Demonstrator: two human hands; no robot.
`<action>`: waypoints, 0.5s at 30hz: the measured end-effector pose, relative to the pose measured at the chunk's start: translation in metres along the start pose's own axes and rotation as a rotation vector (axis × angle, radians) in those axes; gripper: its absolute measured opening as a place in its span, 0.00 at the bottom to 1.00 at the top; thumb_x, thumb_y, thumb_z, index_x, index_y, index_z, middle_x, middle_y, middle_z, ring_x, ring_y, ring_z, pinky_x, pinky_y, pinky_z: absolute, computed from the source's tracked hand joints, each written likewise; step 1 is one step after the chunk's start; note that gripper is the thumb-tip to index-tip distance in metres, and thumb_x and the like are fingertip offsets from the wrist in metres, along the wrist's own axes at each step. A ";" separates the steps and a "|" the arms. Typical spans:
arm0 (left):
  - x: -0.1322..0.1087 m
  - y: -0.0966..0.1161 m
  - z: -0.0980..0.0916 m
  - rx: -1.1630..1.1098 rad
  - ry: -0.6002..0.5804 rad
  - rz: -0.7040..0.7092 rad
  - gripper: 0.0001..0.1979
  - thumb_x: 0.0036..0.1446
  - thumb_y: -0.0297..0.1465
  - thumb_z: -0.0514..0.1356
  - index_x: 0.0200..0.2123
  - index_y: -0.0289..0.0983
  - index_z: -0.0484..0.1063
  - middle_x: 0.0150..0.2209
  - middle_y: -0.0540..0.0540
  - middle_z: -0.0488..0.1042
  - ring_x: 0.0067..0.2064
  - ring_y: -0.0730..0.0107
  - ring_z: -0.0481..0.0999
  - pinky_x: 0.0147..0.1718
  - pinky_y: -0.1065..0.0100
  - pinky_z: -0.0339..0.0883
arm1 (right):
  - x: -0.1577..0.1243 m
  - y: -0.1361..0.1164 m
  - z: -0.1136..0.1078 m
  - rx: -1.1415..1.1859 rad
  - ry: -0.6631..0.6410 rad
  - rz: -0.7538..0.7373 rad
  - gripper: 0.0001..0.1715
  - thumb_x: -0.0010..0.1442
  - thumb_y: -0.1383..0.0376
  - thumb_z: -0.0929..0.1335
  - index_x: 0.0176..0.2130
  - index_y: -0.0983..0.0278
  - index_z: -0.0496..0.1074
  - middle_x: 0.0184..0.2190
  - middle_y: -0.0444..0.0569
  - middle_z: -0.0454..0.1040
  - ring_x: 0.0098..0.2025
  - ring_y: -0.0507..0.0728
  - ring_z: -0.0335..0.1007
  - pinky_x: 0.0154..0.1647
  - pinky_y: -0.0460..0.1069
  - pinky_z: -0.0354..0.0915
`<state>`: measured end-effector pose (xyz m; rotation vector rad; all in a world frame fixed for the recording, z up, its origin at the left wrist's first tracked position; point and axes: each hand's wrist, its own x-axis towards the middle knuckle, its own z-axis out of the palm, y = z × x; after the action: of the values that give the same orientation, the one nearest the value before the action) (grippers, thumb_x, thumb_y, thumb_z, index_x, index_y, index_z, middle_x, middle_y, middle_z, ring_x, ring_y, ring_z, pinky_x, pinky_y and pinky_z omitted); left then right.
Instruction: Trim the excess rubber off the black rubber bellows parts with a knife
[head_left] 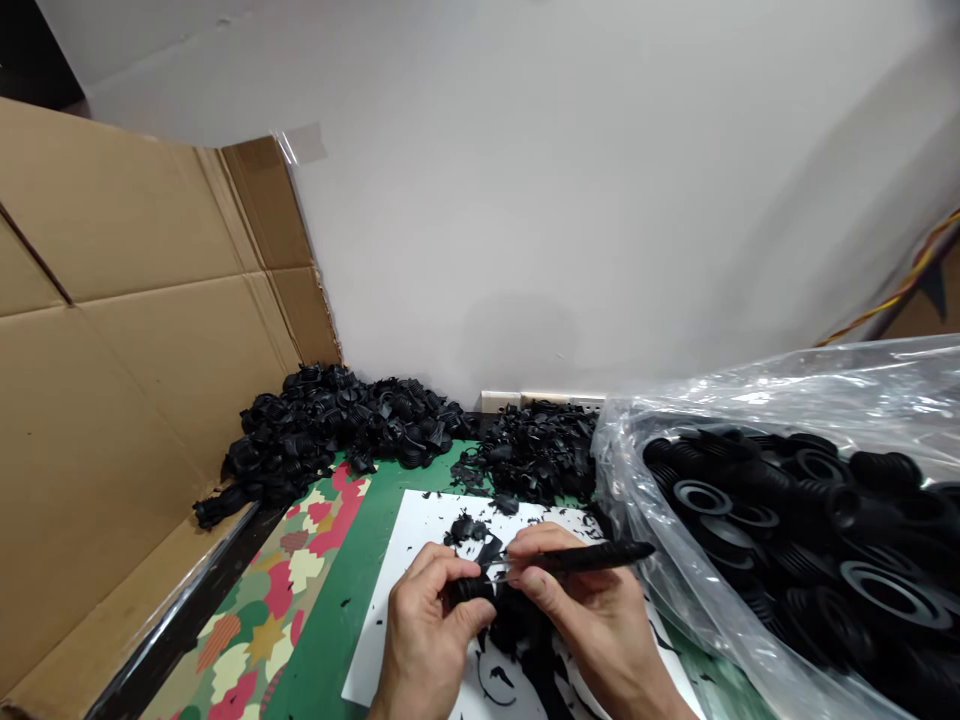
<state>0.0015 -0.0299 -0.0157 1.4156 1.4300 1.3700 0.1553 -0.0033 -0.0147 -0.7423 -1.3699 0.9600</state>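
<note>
My left hand [427, 620] is closed around a small black ribbed rubber part [471, 588], pinching it between thumb and fingers. My right hand [585, 610] grips a black-handled knife [592, 556], its blade tip resting against the part just above my left thumb. Both hands hover over a white sheet [420, 530] strewn with black rubber trimmings [469, 528].
A heap of black ribbed parts [330, 430] lies at the back left against a cardboard box wall [127, 400]. A scrap pile [536, 455] sits behind the sheet. A clear plastic bag [787, 540] of black rubber parts fills the right. A patterned cloth [262, 610] covers the green mat [352, 590].
</note>
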 end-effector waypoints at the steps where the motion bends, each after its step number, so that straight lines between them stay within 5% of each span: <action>1: 0.000 0.000 -0.001 0.009 -0.016 0.002 0.06 0.42 0.23 0.63 0.27 0.37 0.78 0.29 0.48 0.70 0.31 0.65 0.71 0.29 0.69 0.64 | -0.001 -0.001 0.001 0.030 0.001 0.027 0.06 0.54 0.61 0.71 0.32 0.61 0.76 0.28 0.48 0.75 0.30 0.57 0.72 0.30 0.49 0.70; 15: -0.001 0.000 0.000 0.111 -0.028 0.018 0.07 0.47 0.35 0.66 0.27 0.37 0.79 0.27 0.47 0.70 0.30 0.65 0.71 0.27 0.70 0.63 | -0.006 0.003 0.007 -0.077 -0.031 -0.061 0.08 0.53 0.58 0.72 0.30 0.60 0.77 0.27 0.49 0.76 0.32 0.59 0.73 0.31 0.49 0.70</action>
<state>0.0018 -0.0309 -0.0156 1.5161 1.4982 1.2943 0.1482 -0.0078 -0.0194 -0.7413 -1.4552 0.8780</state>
